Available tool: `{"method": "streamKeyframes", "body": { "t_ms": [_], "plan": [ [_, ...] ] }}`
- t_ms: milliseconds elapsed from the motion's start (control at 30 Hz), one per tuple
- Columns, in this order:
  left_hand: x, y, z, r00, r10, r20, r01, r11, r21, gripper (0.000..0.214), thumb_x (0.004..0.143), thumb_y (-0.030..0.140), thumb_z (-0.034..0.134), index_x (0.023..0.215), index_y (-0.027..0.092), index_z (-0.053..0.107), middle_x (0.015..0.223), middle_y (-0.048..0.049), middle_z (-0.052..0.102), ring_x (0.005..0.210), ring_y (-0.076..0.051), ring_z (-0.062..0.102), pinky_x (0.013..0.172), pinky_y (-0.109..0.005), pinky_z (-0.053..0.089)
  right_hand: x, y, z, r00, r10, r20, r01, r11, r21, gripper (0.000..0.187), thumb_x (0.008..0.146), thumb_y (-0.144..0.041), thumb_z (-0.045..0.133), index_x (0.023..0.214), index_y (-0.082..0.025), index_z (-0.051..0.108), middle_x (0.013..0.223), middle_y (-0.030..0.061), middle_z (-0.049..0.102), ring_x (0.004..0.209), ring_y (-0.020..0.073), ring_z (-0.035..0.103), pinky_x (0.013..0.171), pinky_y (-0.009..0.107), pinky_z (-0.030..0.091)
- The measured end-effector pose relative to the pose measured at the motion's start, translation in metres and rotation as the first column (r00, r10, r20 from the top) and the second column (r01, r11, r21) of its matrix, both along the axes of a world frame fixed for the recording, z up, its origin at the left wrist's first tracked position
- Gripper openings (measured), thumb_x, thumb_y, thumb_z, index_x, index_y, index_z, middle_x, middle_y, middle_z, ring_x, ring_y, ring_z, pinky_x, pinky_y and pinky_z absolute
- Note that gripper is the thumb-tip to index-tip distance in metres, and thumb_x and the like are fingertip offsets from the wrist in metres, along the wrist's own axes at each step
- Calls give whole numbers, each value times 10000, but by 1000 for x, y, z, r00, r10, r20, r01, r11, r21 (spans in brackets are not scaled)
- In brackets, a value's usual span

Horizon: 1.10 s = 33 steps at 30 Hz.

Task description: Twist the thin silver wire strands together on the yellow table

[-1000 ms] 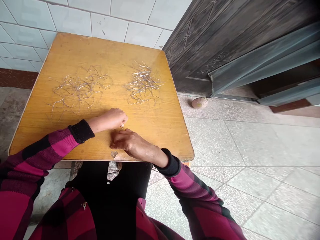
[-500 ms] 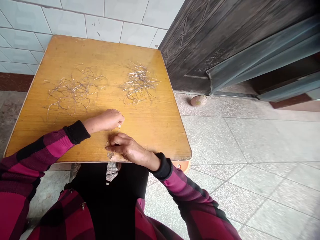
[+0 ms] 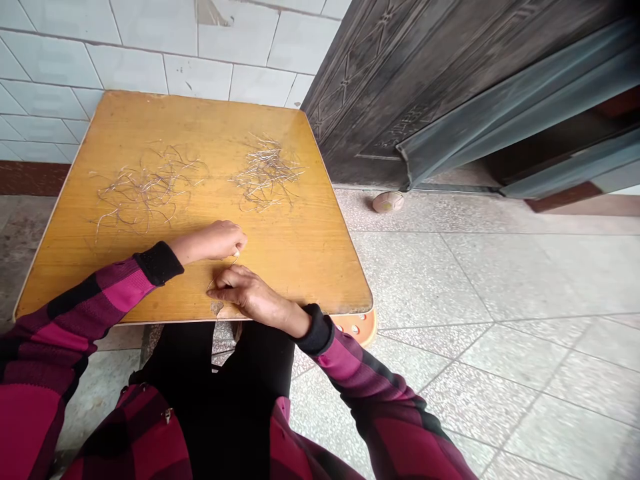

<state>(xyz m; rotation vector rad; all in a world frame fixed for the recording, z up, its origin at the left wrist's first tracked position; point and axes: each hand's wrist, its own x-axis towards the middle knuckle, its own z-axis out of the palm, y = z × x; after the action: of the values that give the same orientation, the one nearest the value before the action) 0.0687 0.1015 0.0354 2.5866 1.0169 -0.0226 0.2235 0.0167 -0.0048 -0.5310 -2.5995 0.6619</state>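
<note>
My left hand [image 3: 219,240] is closed, its thumb and finger pinching one end of a thin curved wire [image 3: 214,279] above the near part of the table. Just below and to the right, my right hand [image 3: 249,291] grips the same wire between thumb and fingers, close to the front edge. A loose tangle of bent wires [image 3: 145,190] lies beyond my left hand. Farther right is a denser pile of straighter wires [image 3: 269,172]. Both piles rest flat on the yellow wooden table [image 3: 315,260].
An orange stool [image 3: 367,327] shows under the table's right front corner. White wall tiles [image 3: 130,67] meet the far edge. To the right stand a dark carved door [image 3: 370,87] and a grey-blue curtain [image 3: 480,107], with a rounded object [image 3: 388,202] on the floor.
The view has shifted a little, so table and wires sit slightly left and lower at the far side. Both hands keep their pinch on the wire with hardly any movement.
</note>
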Motion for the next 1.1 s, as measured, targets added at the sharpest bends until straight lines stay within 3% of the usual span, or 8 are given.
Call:
{"method": "streamKeyframes", "body": {
  "t_ms": [233, 467, 633, 767, 900, 1000, 1100],
  "plan": [
    [2, 0, -1, 997, 44, 64, -43, 999, -26, 182, 721, 47, 535, 664, 153, 671, 689, -26, 666, 628, -130, 551, 600, -245, 344, 0, -2, -1, 999, -9, -31, 9, 1000, -20, 219, 981, -211, 465, 1020, -214, 681, 939, 50, 615, 955, 178, 535, 889, 358, 444],
    [-13, -6, 4, 936, 178, 304, -98, 960, -263, 154, 738, 55, 524, 727, 127, 660, 632, 9, 637, 545, -87, 560, 559, -200, 379, 6, -4, -1, 983, -71, -172, 40, 984, -175, 191, 952, -216, 525, 1066, -193, 677, 991, 71, 631, 985, 178, 572, 896, 371, 488],
    [-29, -11, 22, 890, 211, 405, -185, 977, -103, 100, 794, 123, 584, 747, 140, 670, 703, -8, 662, 646, -110, 574, 633, -228, 401, 21, -7, 7, 968, -186, -169, 136, 953, -270, 228, 914, -254, 599, 1128, -195, 652, 1090, 92, 619, 1053, 202, 581, 904, 388, 508],
    [-49, -37, 26, 890, 234, 392, -275, 960, 52, 105, 844, 158, 585, 780, 152, 668, 767, -22, 655, 712, -131, 580, 677, -254, 413, 42, -8, 10, 922, -345, -178, 287, 914, -287, 175, 895, -268, 631, 1048, -193, 670, 1039, 85, 622, 962, 191, 607, 816, 355, 521],
    [-61, -81, 8, 907, 286, 308, -341, 929, 141, 131, 893, 248, 571, 840, 161, 653, 869, -57, 624, 808, -173, 583, 732, -291, 450, 55, -5, 13, 911, -381, -155, 337, 908, -250, 137, 904, -241, 610, 1010, -185, 676, 1011, 83, 621, 949, 187, 604, 807, 339, 508],
    [-60, -106, -5, 919, 310, 242, -343, 933, 107, 148, 918, 240, 533, 841, 164, 634, 904, -66, 600, 860, -188, 578, 792, -317, 470, 52, 3, 18, 899, -423, -112, 394, 894, -215, 139, 919, -221, 579, 1006, -169, 674, 974, 76, 624, 905, 174, 606, 790, 315, 497],
    [-53, -112, -7, 927, 329, 179, -348, 933, 91, 137, 915, 214, 530, 843, 155, 631, 922, -77, 592, 892, -204, 573, 824, -340, 475, 39, 19, 23, 902, -431, -30, 419, 888, -188, 128, 910, -202, 587, 990, -151, 673, 933, 64, 616, 814, 151, 592, 729, 281, 478]
  ]
}}
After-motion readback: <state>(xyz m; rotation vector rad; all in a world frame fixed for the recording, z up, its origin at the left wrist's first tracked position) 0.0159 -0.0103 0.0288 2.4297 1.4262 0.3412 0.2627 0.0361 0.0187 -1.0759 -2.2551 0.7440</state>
